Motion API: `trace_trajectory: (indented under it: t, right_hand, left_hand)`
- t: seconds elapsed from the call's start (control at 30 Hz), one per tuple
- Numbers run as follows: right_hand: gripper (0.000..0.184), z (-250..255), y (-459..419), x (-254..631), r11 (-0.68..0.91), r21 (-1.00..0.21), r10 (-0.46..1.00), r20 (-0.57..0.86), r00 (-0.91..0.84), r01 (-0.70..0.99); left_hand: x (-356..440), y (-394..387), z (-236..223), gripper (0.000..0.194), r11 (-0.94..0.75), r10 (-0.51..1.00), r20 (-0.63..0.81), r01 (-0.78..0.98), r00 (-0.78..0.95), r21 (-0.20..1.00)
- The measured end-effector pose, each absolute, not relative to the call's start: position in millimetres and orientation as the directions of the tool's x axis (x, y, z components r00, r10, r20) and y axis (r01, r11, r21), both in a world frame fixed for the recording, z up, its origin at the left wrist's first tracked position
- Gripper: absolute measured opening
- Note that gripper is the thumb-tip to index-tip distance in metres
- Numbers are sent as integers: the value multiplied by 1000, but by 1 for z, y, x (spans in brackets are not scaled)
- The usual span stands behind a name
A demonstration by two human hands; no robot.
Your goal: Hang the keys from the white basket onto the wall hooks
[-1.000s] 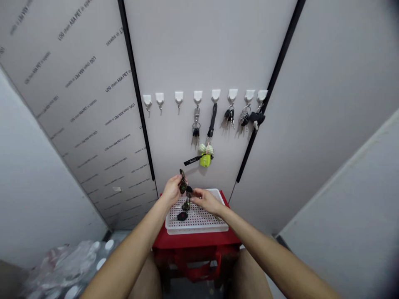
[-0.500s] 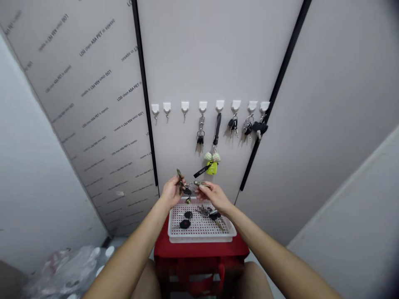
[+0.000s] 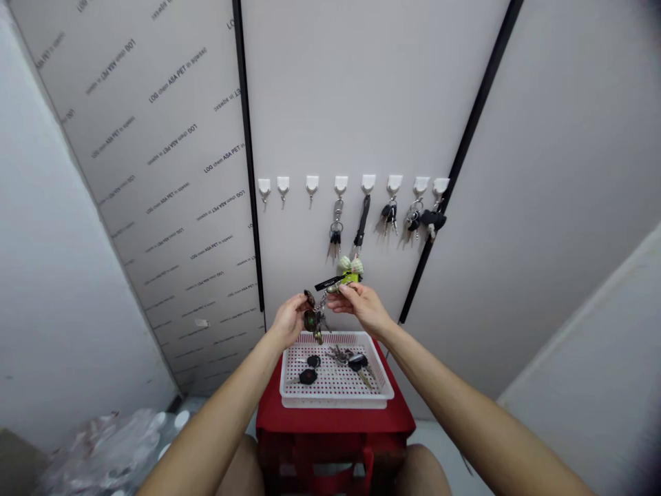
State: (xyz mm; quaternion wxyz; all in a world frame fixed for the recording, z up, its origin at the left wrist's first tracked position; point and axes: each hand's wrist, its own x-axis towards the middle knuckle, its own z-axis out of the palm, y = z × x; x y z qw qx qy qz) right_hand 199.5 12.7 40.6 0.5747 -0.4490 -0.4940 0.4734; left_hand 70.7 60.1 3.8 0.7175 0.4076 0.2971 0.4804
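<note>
Both of my hands are raised over the back of a white perforated basket (image 3: pixel 335 401). A bunch of keys (image 3: pixel 312 319) with bronze-coloured charms and a chain hangs between them. My left hand (image 3: pixel 290 318) pinches the charm end of the bunch. My right hand (image 3: pixel 362 305) is closed on the other end of the chain, slightly higher. In the basket lie two black-headed keys (image 3: pixel 308 376) on the left and a cluster of keys (image 3: pixel 357 359) on the right. Just behind my right hand hangs a yellow-green pouch keychain (image 3: pixel 351 275) with a black tag (image 3: pixel 329 283).
A row of white hooks (image 3: pixel 341 184) is fixed to the wall; the three leftmost carry nothing, the others hold keys (image 3: pixel 336 238). The basket stands on a red bag (image 3: pixel 335 420). Wrapped plastic bottles (image 3: pixel 118 448) lie at lower left.
My right hand has risen and come in front of the pouch keychain. The charms in my left hand have turned and now hang lower. The whole view has shifted slightly.
</note>
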Motion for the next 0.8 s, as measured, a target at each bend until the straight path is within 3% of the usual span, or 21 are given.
trace_trajectory:
  t: [0.07, 0.13, 0.23, 0.3, 0.43, 0.57, 0.67, 0.8]
  right_hand:
    - [15, 44, 13, 199, 151, -981, 987, 143, 74, -122]
    - [13, 46, 13, 198, 158, -979, 984, 147, 96, -125]
    - [12, 50, 13, 196, 170, -977, 979, 151, 139, -132]
    - [11, 52, 13, 193, 179, -974, 975, 155, 161, -142]
    - [12, 53, 13, 194, 197, -971, 969, 171, 180, -137]
    - [17, 50, 15, 208, 191, -981, 951, 178, 252, -27]
    - [19, 48, 17, 216, 256, -951, 878, 304, 369, 175]
    - [19, 51, 21, 207, 358, -859, 870, 449, 203, 367]
  left_hand:
    - [68, 62, 4, 11, 92, 970, -11, -328, 242, 940]
    - [66, 60, 6, 13, -149, 985, 162, -172, 60, 974]
    - [68, 48, 11, 11, -536, 839, 544, 142, -15, 832]
    - [73, 39, 13, 10, -637, 757, 648, 314, 83, 704]
    - [80, 38, 14, 11, -610, 778, 612, 412, 145, 677]
    - [73, 57, 24, 14, -500, 863, 459, 235, 210, 833]
    - [66, 68, 40, 14, -403, 887, 337, 170, 316, 899]
    - [66, 71, 65, 11, -435, 849, 326, 201, 416, 878]
